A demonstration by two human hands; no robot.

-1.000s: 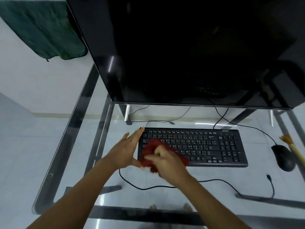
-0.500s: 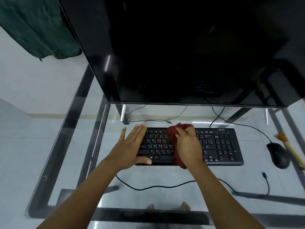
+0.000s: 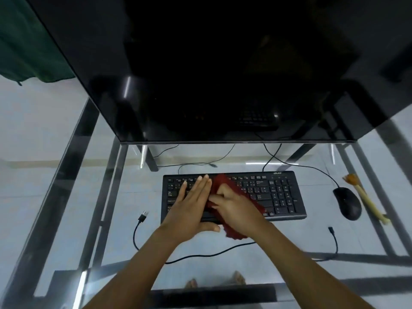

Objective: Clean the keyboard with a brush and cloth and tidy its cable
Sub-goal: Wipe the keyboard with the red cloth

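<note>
A black keyboard [image 3: 278,195] lies on the glass desk under the monitor. My left hand [image 3: 191,208] rests flat on its left half, fingers straight and together, holding nothing. My right hand [image 3: 236,208] presses a red cloth [image 3: 223,181] onto the middle keys; the cloth shows above and below the hand. The keyboard's black cable [image 3: 200,256] loops across the glass in front, and its USB plug [image 3: 143,215] lies loose at the left. A brush [image 3: 363,197] with a pale handle and orange bristles lies at the far right.
A large dark monitor [image 3: 223,63] overhangs the back of the glass desk [image 3: 66,197]. A black mouse [image 3: 347,202] sits between keyboard and brush. Another cable end [image 3: 331,230] lies front right. A green cloth [image 3: 29,41] hangs at the upper left. Feet show beneath the glass.
My right hand has swept the red cloth from the keyboard's left edge up to its top middle, then down over the middle keys. My left hand slid further onto the left keys.
</note>
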